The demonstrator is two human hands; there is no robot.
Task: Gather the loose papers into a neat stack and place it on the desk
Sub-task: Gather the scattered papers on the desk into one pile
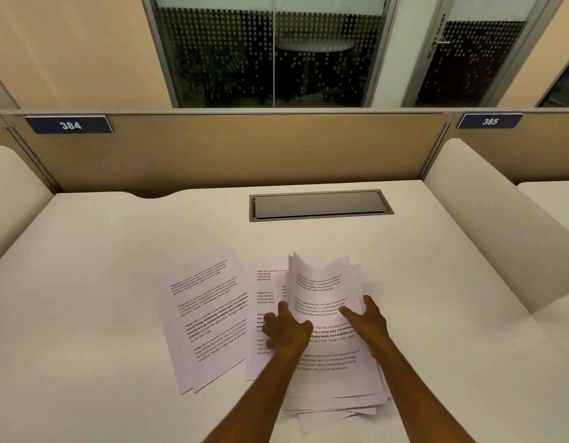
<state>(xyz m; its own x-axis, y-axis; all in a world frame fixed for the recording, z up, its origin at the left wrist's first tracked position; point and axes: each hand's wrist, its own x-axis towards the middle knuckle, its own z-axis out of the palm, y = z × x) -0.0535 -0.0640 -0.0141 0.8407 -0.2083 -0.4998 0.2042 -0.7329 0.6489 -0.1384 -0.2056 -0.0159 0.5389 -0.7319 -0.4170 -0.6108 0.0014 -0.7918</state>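
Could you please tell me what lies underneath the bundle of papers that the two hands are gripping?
Under the bundle, more printed sheets lie fanned unevenly on the desk. How many cannot be counted; they overlap.

Beyond the grip, a grey cable hatch [321,205] sits in the cream desk [101,251]; farther back, a tan partition [244,148] below dark dotted windows [270,59].

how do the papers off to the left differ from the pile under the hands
The left papers lie flat, untouched and angled; the pile is gripped by the left hand and right hand, its top edges curling upward. The left papers look like two or three sheets; the pile is thicker, with ragged edges. Both are white printed pages.
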